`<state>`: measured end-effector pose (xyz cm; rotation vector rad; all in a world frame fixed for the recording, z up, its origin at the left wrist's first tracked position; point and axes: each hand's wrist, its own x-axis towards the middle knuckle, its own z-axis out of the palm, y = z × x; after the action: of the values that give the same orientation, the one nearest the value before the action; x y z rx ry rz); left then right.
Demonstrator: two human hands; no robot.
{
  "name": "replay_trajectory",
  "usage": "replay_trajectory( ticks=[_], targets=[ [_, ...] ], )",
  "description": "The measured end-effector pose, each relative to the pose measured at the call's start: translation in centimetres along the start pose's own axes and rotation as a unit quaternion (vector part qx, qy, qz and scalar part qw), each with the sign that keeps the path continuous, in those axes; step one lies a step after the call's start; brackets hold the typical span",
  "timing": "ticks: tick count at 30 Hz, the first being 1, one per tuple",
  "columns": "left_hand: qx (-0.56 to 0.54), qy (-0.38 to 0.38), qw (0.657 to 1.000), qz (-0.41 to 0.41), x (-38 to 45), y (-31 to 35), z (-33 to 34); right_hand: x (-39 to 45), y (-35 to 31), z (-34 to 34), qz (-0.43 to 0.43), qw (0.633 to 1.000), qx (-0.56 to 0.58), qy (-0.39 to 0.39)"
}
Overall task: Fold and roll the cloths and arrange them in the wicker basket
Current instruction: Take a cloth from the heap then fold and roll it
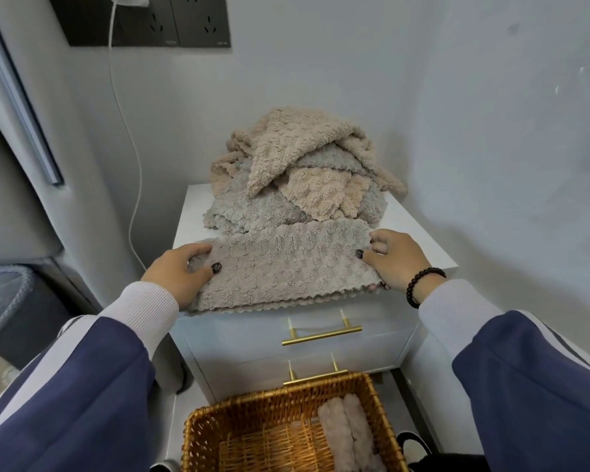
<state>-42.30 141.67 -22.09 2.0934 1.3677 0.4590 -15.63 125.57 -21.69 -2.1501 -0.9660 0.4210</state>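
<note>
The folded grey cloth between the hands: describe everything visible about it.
The folded grey cloth is a fluffy, ridged microfibre-looking piece, pale grey-beige, with scalloped edges. It lies flat as a wide band, doubled over, on the front of the white cabinet top, before the unfolded pile. The left hand and right hand each hold one end.

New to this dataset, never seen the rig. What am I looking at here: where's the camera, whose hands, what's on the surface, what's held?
There is no robot: a person wears one wide-angle camera on the head, looking down at their own hands. The left hand and right hand each grip an end of a folded grey cloth lying on top of a white drawer cabinet. Behind it sits a pile of unfolded beige and grey cloths. Below, in front of the drawers, a wicker basket already holds two rolled cloths along its right side.
</note>
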Motion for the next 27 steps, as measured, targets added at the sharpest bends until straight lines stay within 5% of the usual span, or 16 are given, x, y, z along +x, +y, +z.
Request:
replay_trajectory(
  ticks=[15, 19, 23, 27],
  targets=[
    [0.136, -0.018, 0.99, 0.034, -0.6, 0.2, -0.2, 0.6, 0.3, -0.5, 0.009, 0.999, -0.041, -0.006],
    [0.212, 0.009, 0.977, 0.012, -0.4, 0.7, -0.6, 0.6, -0.5, -0.5, 0.016, 0.983, -0.163, 0.081],
    [0.27, 0.092, 0.958, -0.006, -1.2, 2.7, -0.5, 0.1, -2.2, 1.0, -0.077, 0.964, -0.195, 0.166],
    [0.228, 0.109, 0.966, 0.059, -1.0, 4.1, 0.9, -0.1, -3.8, 4.1, -0.252, 0.941, -0.175, 0.141]
  ],
)
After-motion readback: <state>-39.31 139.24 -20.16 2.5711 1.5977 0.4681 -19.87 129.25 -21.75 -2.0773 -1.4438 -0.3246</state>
